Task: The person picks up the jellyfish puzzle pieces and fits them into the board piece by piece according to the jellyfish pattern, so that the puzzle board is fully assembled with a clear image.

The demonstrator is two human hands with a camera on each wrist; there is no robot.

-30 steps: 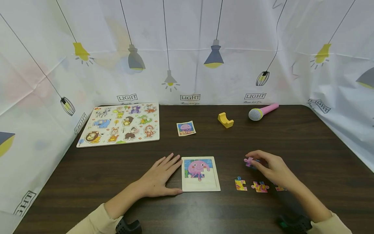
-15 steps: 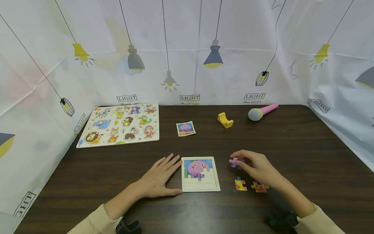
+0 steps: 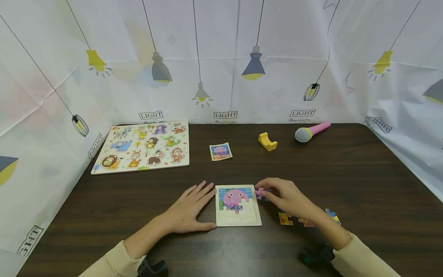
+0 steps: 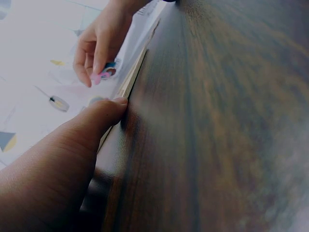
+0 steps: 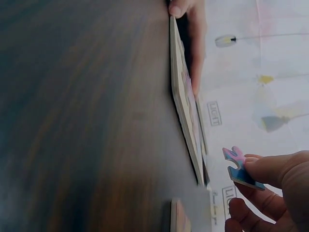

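head: puzzle board between hands

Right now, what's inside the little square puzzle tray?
Inside the puzzle tray, joined pieces show a pink face against blue; its lower strip and lower right are bare. The floor beneath those pieces is covered, so I can't see what's there.

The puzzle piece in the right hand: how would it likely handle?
Probably stiff: the piece juts unbent from the pinch of the right hand. It looks thin and small, so likely light. Its narrow pink tab may be the part most apt to chip or bend.
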